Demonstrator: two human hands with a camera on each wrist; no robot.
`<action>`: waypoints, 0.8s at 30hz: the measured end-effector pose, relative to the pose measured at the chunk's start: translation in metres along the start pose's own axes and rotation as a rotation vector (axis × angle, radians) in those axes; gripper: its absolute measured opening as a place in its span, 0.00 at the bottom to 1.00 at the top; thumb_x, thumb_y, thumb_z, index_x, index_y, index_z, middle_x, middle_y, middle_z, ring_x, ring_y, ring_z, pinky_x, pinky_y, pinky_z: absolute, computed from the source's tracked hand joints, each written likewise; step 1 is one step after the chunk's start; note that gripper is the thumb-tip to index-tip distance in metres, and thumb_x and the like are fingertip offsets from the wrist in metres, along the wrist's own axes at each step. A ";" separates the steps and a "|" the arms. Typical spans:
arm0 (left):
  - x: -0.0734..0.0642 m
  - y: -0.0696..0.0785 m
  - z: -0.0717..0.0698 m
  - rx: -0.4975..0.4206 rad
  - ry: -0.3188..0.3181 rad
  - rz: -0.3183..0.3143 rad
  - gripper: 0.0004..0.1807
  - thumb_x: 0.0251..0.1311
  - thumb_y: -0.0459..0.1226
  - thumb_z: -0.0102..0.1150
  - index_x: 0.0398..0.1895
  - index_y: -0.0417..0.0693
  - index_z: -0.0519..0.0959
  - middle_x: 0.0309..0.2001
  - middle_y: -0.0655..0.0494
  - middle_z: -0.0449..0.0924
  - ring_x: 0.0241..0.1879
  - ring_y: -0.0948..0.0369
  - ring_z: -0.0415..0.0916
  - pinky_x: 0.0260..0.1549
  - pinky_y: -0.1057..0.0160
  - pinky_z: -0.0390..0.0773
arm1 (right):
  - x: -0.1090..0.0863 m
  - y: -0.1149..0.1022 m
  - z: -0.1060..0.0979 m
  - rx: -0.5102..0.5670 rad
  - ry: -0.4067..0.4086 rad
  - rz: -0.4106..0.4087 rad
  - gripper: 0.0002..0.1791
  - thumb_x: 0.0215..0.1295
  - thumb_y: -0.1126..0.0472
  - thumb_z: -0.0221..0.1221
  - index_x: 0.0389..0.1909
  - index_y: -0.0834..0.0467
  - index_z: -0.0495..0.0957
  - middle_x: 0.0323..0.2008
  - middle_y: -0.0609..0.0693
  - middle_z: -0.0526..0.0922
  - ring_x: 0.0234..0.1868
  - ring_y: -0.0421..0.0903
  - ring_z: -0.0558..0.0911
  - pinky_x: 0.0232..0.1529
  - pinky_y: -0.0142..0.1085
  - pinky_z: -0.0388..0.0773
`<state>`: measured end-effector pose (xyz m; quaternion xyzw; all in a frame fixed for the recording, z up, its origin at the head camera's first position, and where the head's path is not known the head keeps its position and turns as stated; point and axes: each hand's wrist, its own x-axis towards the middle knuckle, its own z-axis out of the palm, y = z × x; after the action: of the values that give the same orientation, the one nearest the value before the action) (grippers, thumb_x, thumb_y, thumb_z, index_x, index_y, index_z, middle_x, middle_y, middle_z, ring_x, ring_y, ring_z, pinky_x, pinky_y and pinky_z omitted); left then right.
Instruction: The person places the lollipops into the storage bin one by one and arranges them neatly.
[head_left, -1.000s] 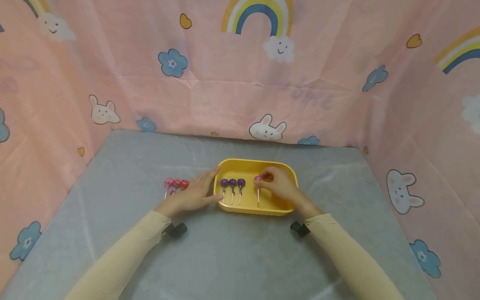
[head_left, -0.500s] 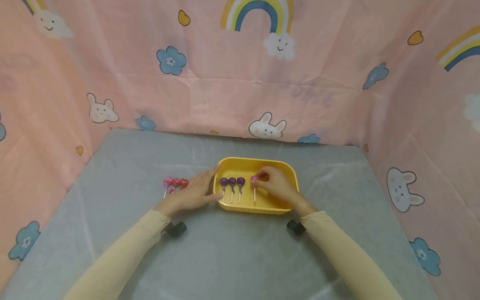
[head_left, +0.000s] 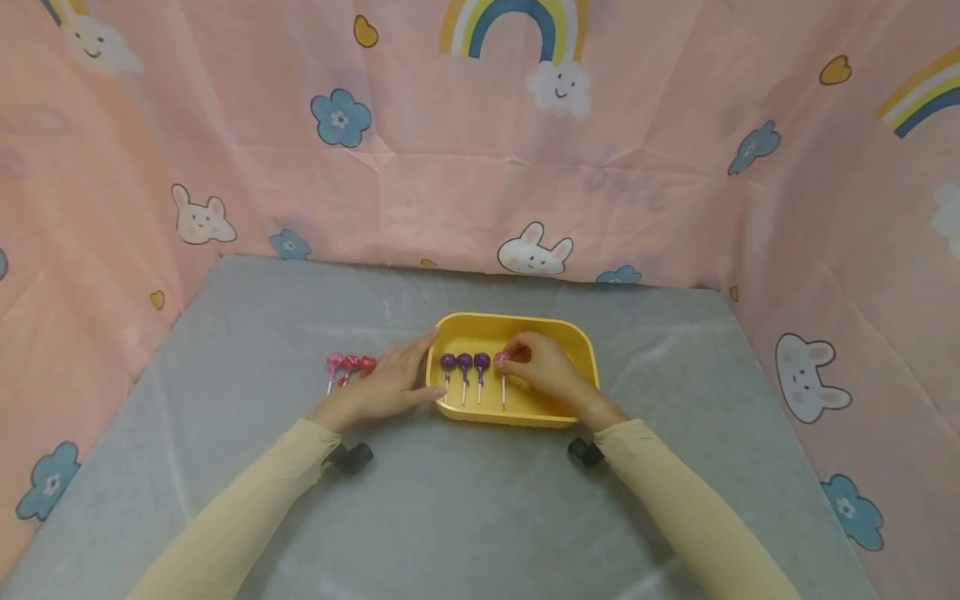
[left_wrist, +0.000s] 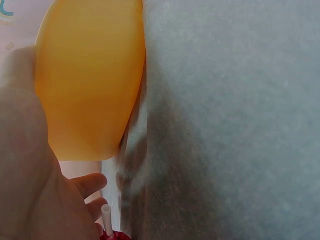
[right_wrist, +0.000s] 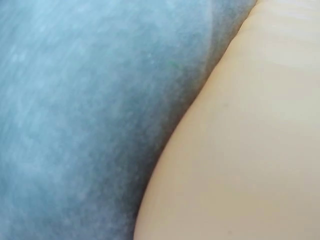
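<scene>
In the head view, my right hand (head_left: pixel 551 367) pinches a pink lollipop (head_left: pixel 503 387) by its wrapped head inside the yellow tray (head_left: pixel 517 421). The stick points toward me. Just left of it lie several purple lollipops; the nearest purple lollipop (head_left: pixel 481 362) is almost beside the pink one. My left hand (head_left: pixel 386 383) rests against the tray's left end, fingers and thumb spread along the rim. In the left wrist view, the tray's outer wall (left_wrist: pixel 92 85) meets that hand's palm (left_wrist: pixel 25 150). The right wrist view shows only part of the right arm or hand (right_wrist: pixel 240 150) over grey cloth.
Left of the left hand, a pink lollipop (head_left: pixel 334 362) and red lollipops (head_left: pixel 351 363) lie on the grey table (head_left: pixel 450 517), partly hidden by the hand. A pink printed curtain (head_left: pixel 435 192) encloses the back and sides.
My right hand has slid left inside the tray with the pink lollipop, bringing it closer to the purple ones. The left hand keeps its place at the tray's end.
</scene>
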<state>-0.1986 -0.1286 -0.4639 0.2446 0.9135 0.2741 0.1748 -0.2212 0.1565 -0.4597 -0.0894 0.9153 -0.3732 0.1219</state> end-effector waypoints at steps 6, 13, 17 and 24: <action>0.000 0.001 -0.001 -0.013 -0.004 -0.006 0.52 0.66 0.62 0.50 0.80 0.60 0.30 0.81 0.45 0.39 0.81 0.45 0.37 0.79 0.43 0.37 | 0.001 0.001 0.001 -0.010 0.000 -0.006 0.16 0.62 0.48 0.67 0.44 0.53 0.79 0.41 0.49 0.82 0.46 0.48 0.77 0.57 0.42 0.78; 0.001 -0.004 0.004 -0.013 0.015 0.004 0.52 0.66 0.62 0.50 0.80 0.60 0.29 0.81 0.43 0.39 0.80 0.44 0.37 0.78 0.41 0.38 | 0.001 0.001 0.003 -0.033 -0.008 0.001 0.16 0.62 0.47 0.67 0.44 0.52 0.79 0.41 0.48 0.81 0.46 0.47 0.76 0.56 0.41 0.77; 0.001 -0.003 0.003 -0.016 0.024 0.021 0.52 0.67 0.61 0.50 0.80 0.58 0.30 0.81 0.43 0.39 0.80 0.43 0.38 0.78 0.40 0.39 | 0.001 0.000 0.003 -0.060 -0.004 -0.015 0.16 0.63 0.48 0.66 0.45 0.53 0.80 0.41 0.49 0.81 0.45 0.47 0.76 0.54 0.40 0.76; 0.000 -0.001 0.002 -0.009 0.022 0.027 0.52 0.67 0.60 0.50 0.80 0.56 0.31 0.81 0.42 0.39 0.80 0.43 0.38 0.78 0.40 0.39 | 0.001 -0.002 0.005 -0.106 0.013 -0.044 0.16 0.62 0.47 0.67 0.43 0.53 0.80 0.40 0.48 0.80 0.44 0.47 0.75 0.51 0.38 0.75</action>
<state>-0.1983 -0.1288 -0.4659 0.2531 0.9107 0.2833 0.1623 -0.2206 0.1521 -0.4618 -0.1133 0.9325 -0.3273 0.1028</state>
